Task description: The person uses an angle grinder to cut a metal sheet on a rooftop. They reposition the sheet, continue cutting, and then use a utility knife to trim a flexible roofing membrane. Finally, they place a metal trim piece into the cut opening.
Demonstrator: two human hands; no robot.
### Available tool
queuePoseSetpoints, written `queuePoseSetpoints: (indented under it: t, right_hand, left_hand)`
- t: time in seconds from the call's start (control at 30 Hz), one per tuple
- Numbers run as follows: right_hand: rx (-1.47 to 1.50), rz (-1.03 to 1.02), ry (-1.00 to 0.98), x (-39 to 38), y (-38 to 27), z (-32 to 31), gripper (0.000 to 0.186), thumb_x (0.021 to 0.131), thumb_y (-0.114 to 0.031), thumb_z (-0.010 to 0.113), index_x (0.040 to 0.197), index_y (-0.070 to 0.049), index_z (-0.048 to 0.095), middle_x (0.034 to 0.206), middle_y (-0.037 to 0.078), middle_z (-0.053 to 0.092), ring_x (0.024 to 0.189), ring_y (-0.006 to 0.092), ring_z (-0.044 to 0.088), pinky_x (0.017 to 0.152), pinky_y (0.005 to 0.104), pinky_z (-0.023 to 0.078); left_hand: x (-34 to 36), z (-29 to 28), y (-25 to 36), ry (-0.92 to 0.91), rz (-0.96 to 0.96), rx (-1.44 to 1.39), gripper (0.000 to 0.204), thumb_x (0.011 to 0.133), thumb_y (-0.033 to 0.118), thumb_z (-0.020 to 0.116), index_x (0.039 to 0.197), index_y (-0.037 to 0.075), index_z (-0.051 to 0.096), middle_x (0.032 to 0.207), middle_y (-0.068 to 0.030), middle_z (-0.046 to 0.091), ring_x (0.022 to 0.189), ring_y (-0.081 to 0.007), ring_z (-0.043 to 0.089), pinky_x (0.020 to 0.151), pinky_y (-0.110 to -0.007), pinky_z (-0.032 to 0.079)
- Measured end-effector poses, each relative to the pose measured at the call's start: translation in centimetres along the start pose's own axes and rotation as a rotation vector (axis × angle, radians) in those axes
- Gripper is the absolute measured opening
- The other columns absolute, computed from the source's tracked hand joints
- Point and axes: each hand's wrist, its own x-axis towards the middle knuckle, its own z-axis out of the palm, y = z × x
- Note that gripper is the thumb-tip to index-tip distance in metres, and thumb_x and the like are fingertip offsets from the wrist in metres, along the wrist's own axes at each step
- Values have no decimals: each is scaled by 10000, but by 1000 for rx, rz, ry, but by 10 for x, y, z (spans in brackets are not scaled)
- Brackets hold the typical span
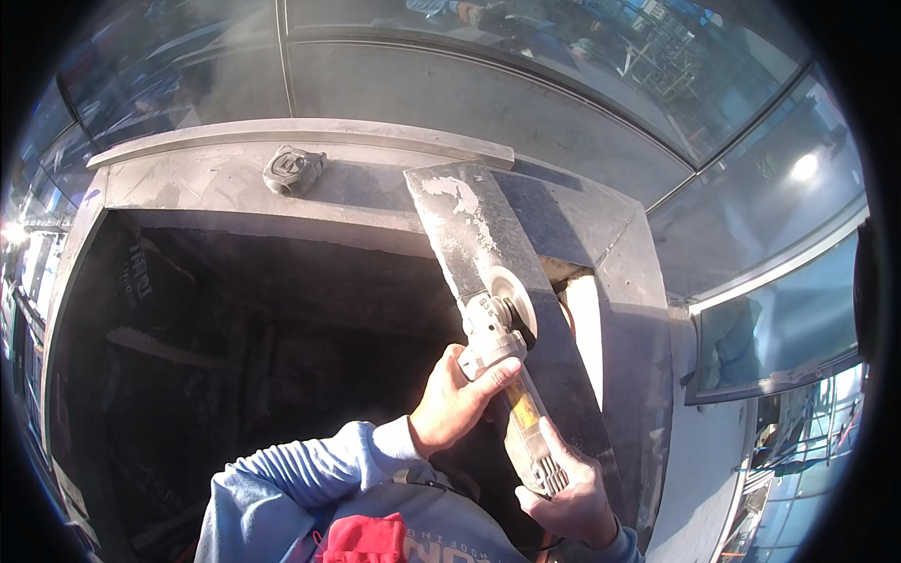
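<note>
An angle grinder [511, 375], dusty with a yellow label on its body, is held in both my hands. My left hand [455, 399] wraps around its front near the gear head. Farther back, my right hand [574, 488] closes around the rear of the body. The grinder's disc [512, 305] stands on edge over a long dark slab [469, 216] partly coated in pale dust. Whether the disc touches the slab I cannot tell. The slab lies across the frame of a dark opening, its far end near a raised ledge.
A dusty tape measure [294, 171] rests on the far ledge [216, 178]. Below it, a deep dark opening [244, 319] lies left of the slab. Glass panels [601, 84] rise behind. An open window sash [779, 333] juts in at right. Scaffolding [807, 469] shows beyond.
</note>
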Motion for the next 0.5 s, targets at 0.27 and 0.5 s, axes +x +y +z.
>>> queuePoseSetpoints:
  t: [0.27,0.5]
  right_hand:
    - [22,18,2,0,0,0,857,714,-91,800,1494,97,498,1100,241,733,948,290,769,834,354,599]
    - [32,10,-10,1,0,-1,864,719,-79,797,1505,98,484,1108,243,733,963,280,767,841,343,593]
  left_hand:
    - [1,0,2,-3,-17,7,676,881,462,853,1139,-60,511,930,-104,647,761,-121,656,609,-273,570]
    - [0,2,2,25,9,2,671,881,467,850,1131,-57,514,919,-102,646,728,-117,651,569,-263,561]
